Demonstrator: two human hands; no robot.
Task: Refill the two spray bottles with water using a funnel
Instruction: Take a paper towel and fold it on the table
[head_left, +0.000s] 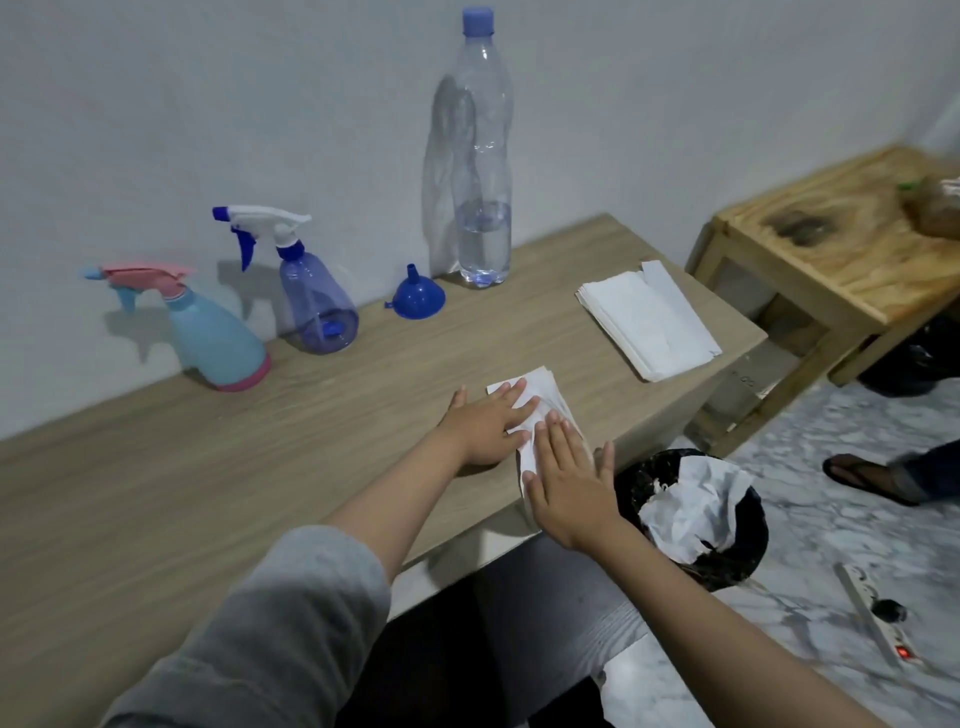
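Observation:
Two spray bottles stand by the wall on the wooden table (156, 493): a light blue one with a pink trigger head (215, 338) and a clear purple one with a white and blue trigger head (317, 306). A blue funnel (418, 293) lies mouth down beside a tall clear water bottle (480, 156) with a blue cap and a little water at its bottom. Near the table's front edge lies a white tissue (540, 395). My left hand (491, 423) and my right hand (569, 480) both press flat on it with straight fingers.
A stack of white tissues (649, 325) lies at the table's right end. Below the table edge stands a black bin (727, 551) with crumpled paper in it. A wooden side table (831, 249) stands to the right. A person's sandalled foot (867, 475) and a power strip (878, 618) are on the floor.

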